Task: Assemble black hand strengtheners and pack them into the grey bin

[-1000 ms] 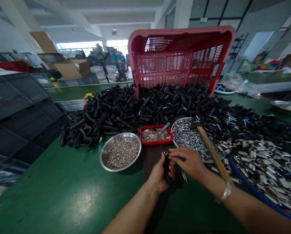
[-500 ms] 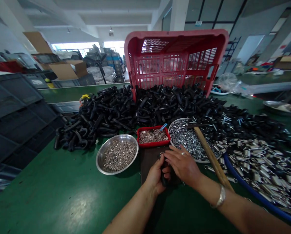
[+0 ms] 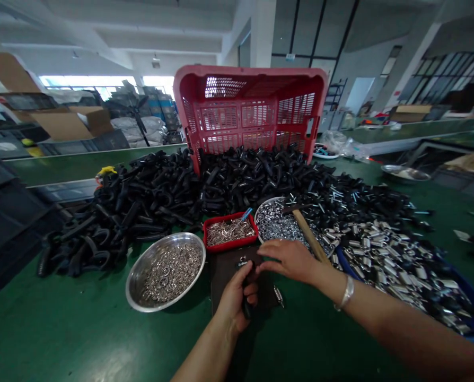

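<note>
My left hand (image 3: 237, 297) is closed around a black curved plastic handle (image 3: 247, 307), most of it hidden by my fingers. A small shiny metal piece (image 3: 242, 261) shows just beyond my left thumb. My right hand (image 3: 288, 260) hovers right beside it, fingers stretched and thumb apart, its tips close to the left thumb; I see nothing held in it. Both hands are over a dark flat plate (image 3: 221, 270). By the plate's right edge lies a single metal spring (image 3: 278, 296).
Before me stand a steel bowl of small metal parts (image 3: 130, 289), a red tray of pins (image 3: 209, 247) and a round dish of metal pieces (image 3: 269, 217) under a hammer (image 3: 310, 236). Springs (image 3: 388, 254) fill a blue basin at right. Black handles (image 3: 153, 196) heap before a red crate (image 3: 251, 74).
The view has swung to the right. My right hand has drawn slightly off the left one, its fingers parting from the thumb. The lone spring by the plate now shows.
</note>
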A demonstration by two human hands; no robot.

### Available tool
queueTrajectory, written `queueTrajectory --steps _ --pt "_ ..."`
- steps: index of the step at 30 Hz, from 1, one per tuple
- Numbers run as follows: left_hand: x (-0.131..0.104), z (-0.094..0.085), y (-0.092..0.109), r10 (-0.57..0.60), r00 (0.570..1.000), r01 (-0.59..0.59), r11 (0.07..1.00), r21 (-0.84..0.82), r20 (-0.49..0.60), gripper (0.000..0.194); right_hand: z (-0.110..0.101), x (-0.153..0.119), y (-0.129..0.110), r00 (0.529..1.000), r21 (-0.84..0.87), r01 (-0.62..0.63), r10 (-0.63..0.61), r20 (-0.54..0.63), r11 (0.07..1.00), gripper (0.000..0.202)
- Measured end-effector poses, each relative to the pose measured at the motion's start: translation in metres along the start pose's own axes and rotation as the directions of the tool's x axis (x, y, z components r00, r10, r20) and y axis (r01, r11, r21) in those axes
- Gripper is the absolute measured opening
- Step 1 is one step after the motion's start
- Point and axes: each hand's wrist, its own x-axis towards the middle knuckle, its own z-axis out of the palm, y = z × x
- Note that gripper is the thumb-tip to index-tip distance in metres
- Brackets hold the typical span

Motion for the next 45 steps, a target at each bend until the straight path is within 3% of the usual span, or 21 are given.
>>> queueTrajectory --steps 4,7,10,13,15,19,21,23,26,30,34,39,42,45 --pt "0.002 0.003 0.003 -0.039 0.999 0.039 0.997 -0.069 0.009 0.021 -0.013 -0.011 0.084 0.933 -0.187 -0.359 0.354 -0.058 0.914 0.028" --pt "0.004 0.004 0.004 -0.043 0.999 0.044 0.998 -0.046 0.011 0.021 -0.006 -0.017 0.131 0.917 -0.237 -0.387 0.399 0.005 0.891 0.031" --pt "0.003 0.001 0.005 -0.059 0.998 0.06 0.996 -0.061 0.024 0.022 0.002 -0.024 0.146 0.935 -0.22 -0.339 0.354 0.03 0.915 0.033" --pt "0.002 -0.001 0.008 -0.102 0.993 0.108 0.988 -0.107 0.06 0.022 -0.002 -0.029 0.128 0.927 -0.132 -0.375 0.368 -0.072 0.918 0.034" --pt "0.003 -0.003 0.009 -0.132 0.985 0.146 0.98 -0.136 0.11 0.023 -0.008 -0.031 0.097 0.912 0.047 -0.379 0.382 -0.147 0.924 0.036" --pt "0.004 -0.008 0.01 -0.156 0.962 0.198 0.964 -0.179 0.225 0.026 -0.01 -0.027 0.008 0.985 0.443 -0.091 0.146 -0.092 0.892 0.029" --pt "0.002 -0.012 0.012 -0.177 0.951 0.224 0.96 -0.169 0.254 0.031 -0.007 -0.02 -0.028 0.997 0.48 0.007 0.031 -0.072 0.877 0.026" --pt "0.0 -0.015 0.015 -0.175 0.945 0.218 0.967 -0.133 0.278 0.034 -0.005 -0.014 -0.047 0.996 0.435 0.068 -0.038 -0.075 0.898 0.026" --pt "-0.003 -0.018 0.021 -0.026 0.941 0.064 0.993 -0.102 0.338 0.028 -0.01 -0.009 -0.055 0.988 0.278 0.115 -0.081 -0.129 0.954 0.029" --pt "-0.004 -0.02 0.023 0.153 0.9 -0.146 0.988 -0.049 0.409 0.029 -0.021 -0.013 -0.063 0.954 0.065 0.175 -0.152 -0.26 0.982 0.03" --pt "-0.004 -0.026 0.021 0.195 0.868 -0.288 0.947 0.143 0.457 0.035 -0.02 -0.019 -0.083 0.907 -0.096 0.269 -0.286 -0.31 0.958 0.028" --pt "-0.003 -0.031 0.025 0.242 0.824 -0.408 0.88 0.241 0.513 0.047 -0.01 -0.018 -0.096 0.877 -0.17 0.234 -0.283 -0.389 0.957 0.028" --pt "0.0 -0.031 0.03 0.308 0.822 -0.493 0.806 0.327 0.48 0.046 -0.004 -0.013 -0.091 0.902 -0.18 0.146 -0.206 -0.379 0.973 0.026" --pt "0.004 -0.029 0.03 0.385 0.827 -0.546 0.723 0.424 0.409 0.037 0.004 -0.004 -0.078 0.966 -0.041 0.042 -0.051 -0.255 0.998 0.027"
